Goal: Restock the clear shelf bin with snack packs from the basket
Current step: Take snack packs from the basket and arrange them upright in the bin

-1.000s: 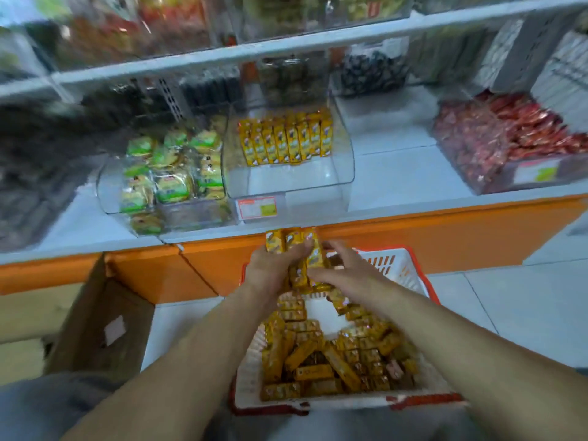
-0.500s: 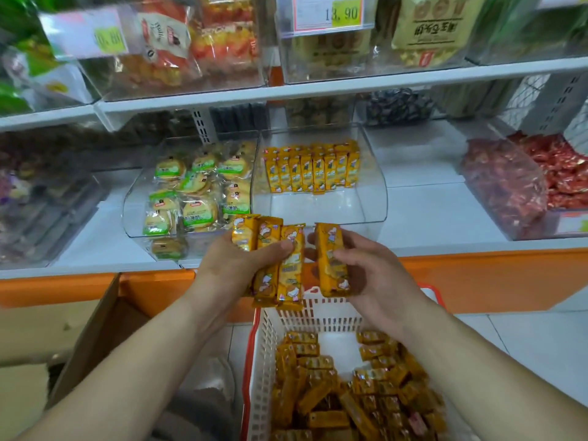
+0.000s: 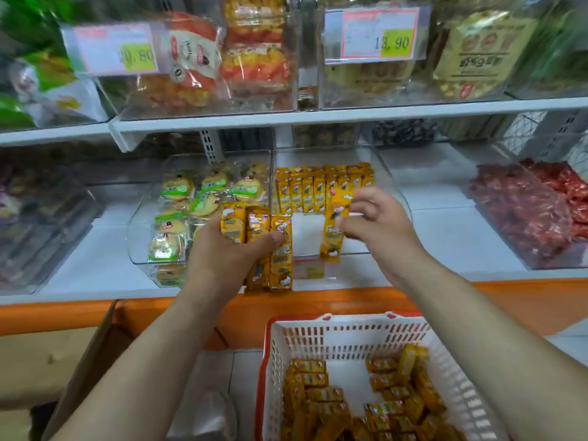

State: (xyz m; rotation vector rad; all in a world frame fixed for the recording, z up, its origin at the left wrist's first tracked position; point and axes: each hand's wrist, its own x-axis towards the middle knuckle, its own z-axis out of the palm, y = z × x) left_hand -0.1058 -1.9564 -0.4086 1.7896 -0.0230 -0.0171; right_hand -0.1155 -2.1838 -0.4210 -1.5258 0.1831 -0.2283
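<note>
Up from the basket (image 3: pixel 350 324) come both hands, now level with the clear bin (image 3: pixel 385 173) — left hand (image 3: pixel 222 253) grips three yellow snack packs (image 3: pixel 281 246) side by side at the bin's front left, right hand (image 3: pixel 378 224) pinches a single pack (image 3: pixel 332 233) upright over the open front, near the row of packs (image 3: pixel 305 189) standing at the back — more lie loose in the basket

The clear shelf bin (image 3: pixel 385 183) is smooth, glossy transparent plastic; the snack packs (image 3: pixel 280 249) before it have shiny yellow film wrappers. Below the bin, the basket (image 3: pixel 350 329) is matt white plastic lattice, and the box (image 3: pixel 79 377) lower left is dull brown cardboard.
</note>
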